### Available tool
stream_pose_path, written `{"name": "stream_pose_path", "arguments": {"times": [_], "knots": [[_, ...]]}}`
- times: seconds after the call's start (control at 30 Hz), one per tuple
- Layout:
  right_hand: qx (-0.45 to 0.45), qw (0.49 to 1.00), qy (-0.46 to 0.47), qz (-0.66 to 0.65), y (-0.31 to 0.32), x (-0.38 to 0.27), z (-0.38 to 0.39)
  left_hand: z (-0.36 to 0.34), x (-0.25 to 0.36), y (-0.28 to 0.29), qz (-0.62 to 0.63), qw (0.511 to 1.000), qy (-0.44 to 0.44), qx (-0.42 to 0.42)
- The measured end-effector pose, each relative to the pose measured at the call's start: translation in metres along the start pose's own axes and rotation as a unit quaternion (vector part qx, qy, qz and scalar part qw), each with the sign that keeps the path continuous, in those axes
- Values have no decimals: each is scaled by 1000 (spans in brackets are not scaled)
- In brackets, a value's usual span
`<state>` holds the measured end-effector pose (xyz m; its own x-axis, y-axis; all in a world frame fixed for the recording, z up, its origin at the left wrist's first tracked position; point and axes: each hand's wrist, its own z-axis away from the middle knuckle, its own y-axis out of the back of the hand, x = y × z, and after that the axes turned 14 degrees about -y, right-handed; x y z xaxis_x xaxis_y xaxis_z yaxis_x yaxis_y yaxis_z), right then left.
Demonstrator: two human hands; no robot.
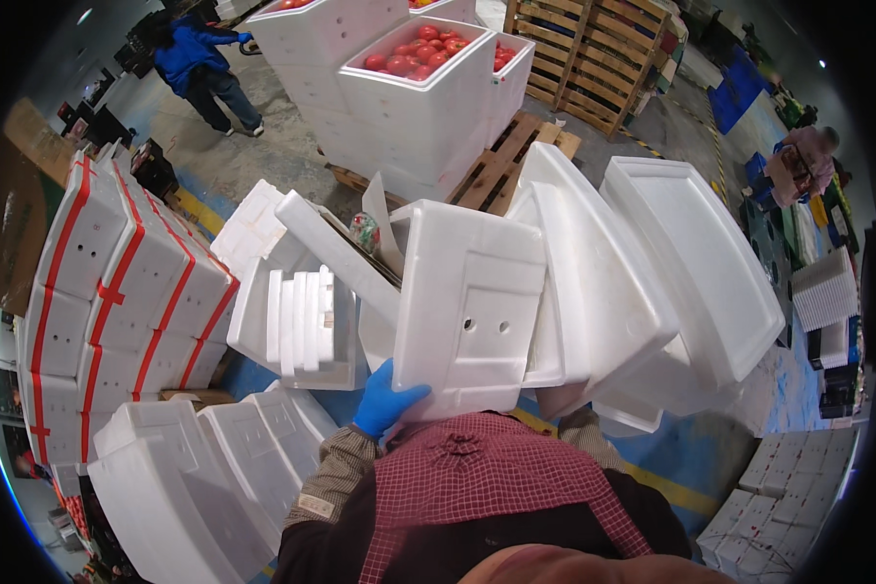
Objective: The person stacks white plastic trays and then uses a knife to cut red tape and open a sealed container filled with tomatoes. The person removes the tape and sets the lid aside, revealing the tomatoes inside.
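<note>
A white foam box (472, 321) stands tilted up in front of my chest, its side with two small holes facing me. My left hand (387, 397), in a blue glove, is closed on its lower left edge, thumb across the near face. Just right of that box, my right hand (561, 400) shows only in part, under the lower edge of a second white foam box (608, 282). Its fingers are hidden, so its grip cannot be made out. Another large white foam box (703, 258) leans farther right.
Foam boxes full of tomatoes (420, 53) stand ahead on a wooden pallet (504, 161). Red-taped foam boxes (107, 292) are stacked at left, with loose foam boxes (170, 487) nearer. Upright pallets (586, 54) stand behind. A person in blue (197, 60) is at far left, another person (806, 164) at right.
</note>
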<state>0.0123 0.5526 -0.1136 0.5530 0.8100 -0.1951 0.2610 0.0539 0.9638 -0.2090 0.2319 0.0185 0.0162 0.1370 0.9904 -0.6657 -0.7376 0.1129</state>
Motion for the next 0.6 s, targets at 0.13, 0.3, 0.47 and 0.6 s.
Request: {"name": "stream_pose_path", "arguments": {"times": [0.13,0.3,0.47,0.6], "knots": [[0,1000,8,3,-10,-19,-51,-44,-3,24,18,1000,-11,11],[-7,1000,25,7,-23,-54,-122,-99,-4,68,37,999,-8,30],[-18,999,34,9,-40,-95,-181,-146,-3,122,24,999,-8,34],[-23,999,45,6,-53,-124,-223,-177,-2,160,10,999,-22,36]]}}
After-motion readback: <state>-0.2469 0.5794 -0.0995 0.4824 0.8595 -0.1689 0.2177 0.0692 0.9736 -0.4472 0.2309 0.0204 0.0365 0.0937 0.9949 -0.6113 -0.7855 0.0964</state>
